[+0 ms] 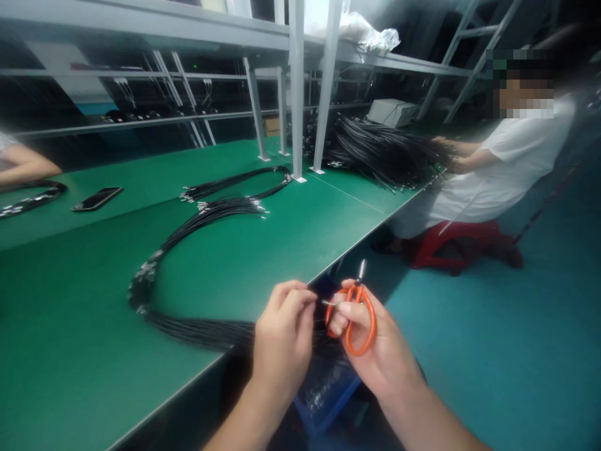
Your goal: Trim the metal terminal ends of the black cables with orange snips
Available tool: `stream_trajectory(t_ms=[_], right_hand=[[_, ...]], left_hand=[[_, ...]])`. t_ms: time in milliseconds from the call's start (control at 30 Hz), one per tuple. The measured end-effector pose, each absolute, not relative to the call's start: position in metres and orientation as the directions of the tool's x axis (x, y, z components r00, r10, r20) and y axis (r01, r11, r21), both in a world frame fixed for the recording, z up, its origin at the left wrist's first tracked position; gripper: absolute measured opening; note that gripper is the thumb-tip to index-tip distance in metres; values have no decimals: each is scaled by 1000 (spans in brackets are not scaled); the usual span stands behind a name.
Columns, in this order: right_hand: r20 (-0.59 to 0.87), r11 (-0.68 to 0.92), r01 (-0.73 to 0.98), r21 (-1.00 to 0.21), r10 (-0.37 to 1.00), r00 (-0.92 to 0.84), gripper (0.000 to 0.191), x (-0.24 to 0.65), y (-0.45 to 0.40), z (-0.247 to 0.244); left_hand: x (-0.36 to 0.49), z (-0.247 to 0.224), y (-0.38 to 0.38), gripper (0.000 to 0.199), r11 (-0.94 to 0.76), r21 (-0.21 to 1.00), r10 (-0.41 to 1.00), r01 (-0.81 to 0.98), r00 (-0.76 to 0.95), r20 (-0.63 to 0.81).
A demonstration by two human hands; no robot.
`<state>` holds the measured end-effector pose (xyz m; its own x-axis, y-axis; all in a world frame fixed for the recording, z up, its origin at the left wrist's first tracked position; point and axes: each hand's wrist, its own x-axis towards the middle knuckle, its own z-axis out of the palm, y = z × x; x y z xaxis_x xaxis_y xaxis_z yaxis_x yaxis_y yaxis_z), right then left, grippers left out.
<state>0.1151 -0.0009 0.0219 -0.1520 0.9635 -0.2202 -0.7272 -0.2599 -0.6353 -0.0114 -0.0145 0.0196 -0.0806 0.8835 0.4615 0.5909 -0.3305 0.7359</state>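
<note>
My left hand (284,338) is closed, its thumb and fingertips pinching a thin black cable at the table's front edge. Its wrist is beside a long bundle of black cables (197,332), which curves back over the green table. In my right hand (380,357) are orange-handled scissors (374,321), their tip pointing up and away from the cable. The right thumb and fingers also pinch a small pale metal cable end (330,303) just right of the left fingertips. The scissor blades look closed. Part of the cable between the hands is hidden by the fingers.
A second cable bundle (235,180) lies behind, near white shelf posts (297,94). A phone (97,199) rests at left. One person (521,156) sits at right by a large cable pile (380,147); another person's arm (28,161) is at left. Below my hands is a blue bin (345,391).
</note>
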Motion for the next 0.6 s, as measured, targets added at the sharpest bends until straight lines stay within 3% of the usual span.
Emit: stream_trajectory(t_ms=[100, 167, 300, 467, 600], right_hand=[[-220, -246, -752, -612, 966, -137, 26, 111, 0, 23], [-226, -243, -752, -613, 966, -127, 26, 108, 0, 23], [-189, -219, -698, -682, 974, -122, 24, 107, 3, 25], [-113, -133, -596, -792, 991, -72, 31, 110, 10, 30], [-95, -177, -615, -769, 982, -164, 27, 112, 11, 32]], left_hand=[[-11, 23, -15, 14, -168, 926, 984, 337, 2, 178], [-9, 22, -15, 5, -98, 972, 995, 213, 6, 99], [-9, 15, -14, 9, -40, 994, 997, 105, -62, 47], [-10, 15, -15, 11, 17, 999, 1000, 32, -17, -17], [-9, 20, -16, 12, 18, 999, 1000, -36, 9, -18]])
